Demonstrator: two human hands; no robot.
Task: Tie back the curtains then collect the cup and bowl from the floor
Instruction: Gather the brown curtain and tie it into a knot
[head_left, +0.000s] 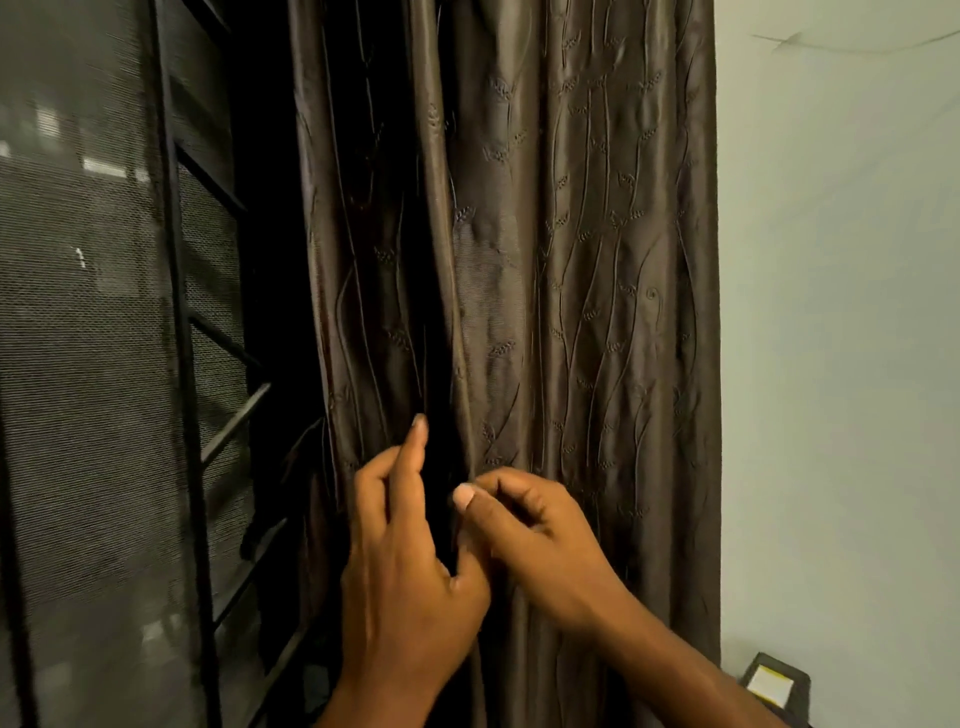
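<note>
The brown curtain (571, 312) hung bunched between the meshed window (104, 364) and the wall (841, 364). Left hand (405, 571) lay on the folds with its fingers mostly straight, and right hand (540, 530) had a curled grip pinching an edge. Best bet (imo): gather every fold tight before tying. Cup and bowl weren't visible.

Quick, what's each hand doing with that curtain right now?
Left hand: open, fingers fairly straight, reaching into a fold of the brown curtain.
Right hand: fingers curled, thumb and fingers pinching the curtain's edge.
</note>
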